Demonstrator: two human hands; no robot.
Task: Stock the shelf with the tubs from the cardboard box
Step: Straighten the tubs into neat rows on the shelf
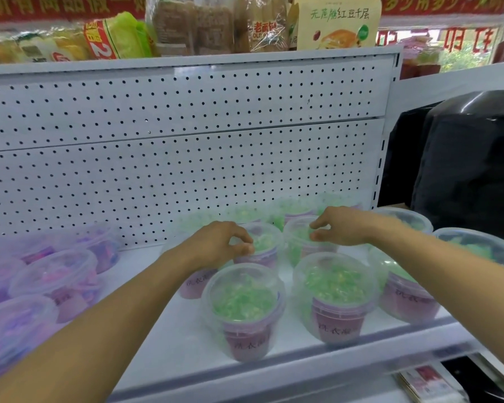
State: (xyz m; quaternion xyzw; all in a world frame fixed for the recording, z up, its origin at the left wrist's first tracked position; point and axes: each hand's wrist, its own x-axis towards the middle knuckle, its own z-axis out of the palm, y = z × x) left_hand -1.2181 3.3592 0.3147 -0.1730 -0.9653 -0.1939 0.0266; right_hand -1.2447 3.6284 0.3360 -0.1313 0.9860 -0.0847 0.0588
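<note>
Clear tubs of green pieces with purple labels stand in rows on the white shelf (274, 370). My left hand (218, 242) pinches the left rim of a second-row tub (266, 242). My right hand (341, 226) pinches the rim of the neighbouring tub (298, 242) from the right. Both tubs stand on the shelf. Three more green tubs stand in the front row, at the left (245, 303), the middle (335, 289) and the right (405, 298). The cardboard box is not clearly in view.
Tubs of purple pieces (56, 274) fill the shelf's left part. A white pegboard (186, 170) backs the shelf. Bagged bread (201, 24) lies on the shelf above. Two more green tubs (477, 245) and a black bag (463, 170) sit past the right end.
</note>
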